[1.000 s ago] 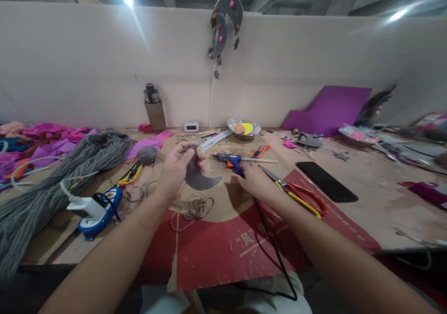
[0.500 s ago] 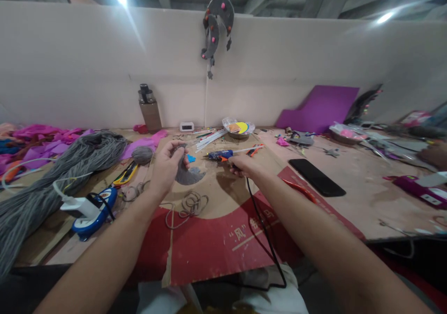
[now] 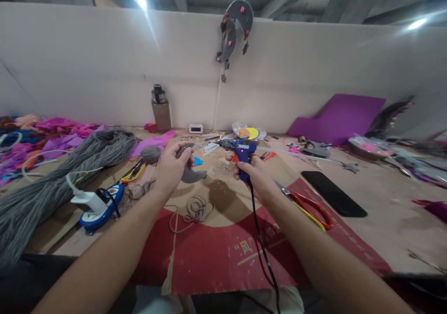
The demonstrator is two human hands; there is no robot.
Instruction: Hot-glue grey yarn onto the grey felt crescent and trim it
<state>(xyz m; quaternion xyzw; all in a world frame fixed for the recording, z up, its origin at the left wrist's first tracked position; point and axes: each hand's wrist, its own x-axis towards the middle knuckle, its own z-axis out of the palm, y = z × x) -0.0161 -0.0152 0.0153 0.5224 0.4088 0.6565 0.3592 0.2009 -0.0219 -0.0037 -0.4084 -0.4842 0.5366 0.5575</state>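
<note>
My left hand (image 3: 173, 165) pinches a grey crescent moon piece (image 3: 193, 176) by its upper part, and the lower tip curves out to the right. A blue hot glue gun (image 3: 245, 152) with an orange trigger and a small red light is in my right hand (image 3: 256, 174), fingers wrapped round its handle. The gun's nozzle points left, above and right of the crescent, apart from it. Its black cord (image 3: 256, 225) hangs down over the board. Behind the crescent lies a small blue piece (image 3: 198, 161), and in front of it a loose coil of grey cord (image 3: 196, 208).
A red and brown cardboard sheet (image 3: 206, 267) covers the table's middle. Red-handled scissors (image 3: 310, 207) and a black phone (image 3: 333, 194) lie right. Grey yarn (image 3: 80, 174), a power strip (image 3: 101, 209) and a yellow cutter (image 3: 134, 170) are left. A white wall (image 3: 188, 62) stands behind.
My right hand has lifted the glue gun off the board and turned it upright, nozzle leftward. My left hand keeps hold of the crescent. The whole view has shifted, uncovering the scissors.
</note>
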